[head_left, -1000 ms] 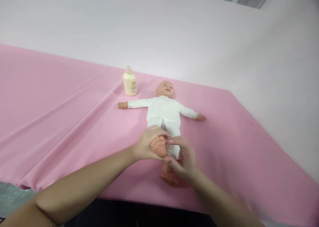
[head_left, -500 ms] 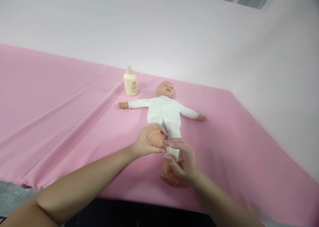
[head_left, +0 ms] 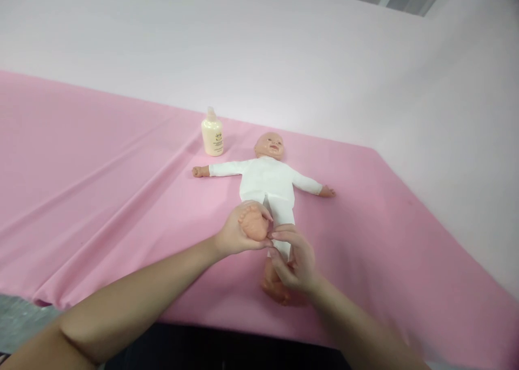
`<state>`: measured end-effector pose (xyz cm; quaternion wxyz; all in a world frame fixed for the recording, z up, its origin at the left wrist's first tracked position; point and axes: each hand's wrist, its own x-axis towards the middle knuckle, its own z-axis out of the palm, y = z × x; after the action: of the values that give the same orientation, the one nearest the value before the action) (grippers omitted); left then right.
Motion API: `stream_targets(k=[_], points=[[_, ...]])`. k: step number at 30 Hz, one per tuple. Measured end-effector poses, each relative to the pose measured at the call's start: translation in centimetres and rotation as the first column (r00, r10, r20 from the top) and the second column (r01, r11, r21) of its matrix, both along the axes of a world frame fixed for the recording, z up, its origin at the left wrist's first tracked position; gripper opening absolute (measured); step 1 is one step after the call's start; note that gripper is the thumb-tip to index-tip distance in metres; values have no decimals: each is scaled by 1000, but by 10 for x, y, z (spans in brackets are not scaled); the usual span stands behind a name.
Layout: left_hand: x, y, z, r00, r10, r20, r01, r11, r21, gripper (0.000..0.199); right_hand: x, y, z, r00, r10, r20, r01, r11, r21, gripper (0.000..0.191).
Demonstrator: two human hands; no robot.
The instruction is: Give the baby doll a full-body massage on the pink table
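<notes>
White-bodied doll [head_left: 266, 178]; pink cloth [head_left: 101, 175]; cream bottle [head_left: 213, 138].

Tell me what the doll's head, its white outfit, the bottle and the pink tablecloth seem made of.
Doll's head: likely vinyl or plastic, glossy; highlights show.
White outfit: matte, apparently cloth; sleeve edges show at wrists.
Bottle: glossy, probably plastic, possibly glass; bright glints at its shoulder.
Pink tablecloth: matte fabric; long creases.

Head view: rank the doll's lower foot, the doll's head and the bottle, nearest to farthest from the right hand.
1. Lower foot: below and left of the right hand.
2. Doll's head: well above, in the picture.
3. Bottle: left of the head.
</notes>
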<state>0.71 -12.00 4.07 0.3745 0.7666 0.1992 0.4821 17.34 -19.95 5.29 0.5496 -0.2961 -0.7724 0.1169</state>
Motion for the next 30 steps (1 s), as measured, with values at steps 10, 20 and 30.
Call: stream_targets(k=[10,20,30], points=[[1,-1,-3,1000,-13,-4,13,1000,8,35,0,2,6,999,-4,38,6,1000,-30,42],[3,-1,-4,997,-38,61,35,998,48,36,0,2,10,998,20,68,-17,999,-43,39],[3,-9,6,996,48,-77,-35,987,159,28,4,2,0,996,-88,20,91,981,-170,26]])
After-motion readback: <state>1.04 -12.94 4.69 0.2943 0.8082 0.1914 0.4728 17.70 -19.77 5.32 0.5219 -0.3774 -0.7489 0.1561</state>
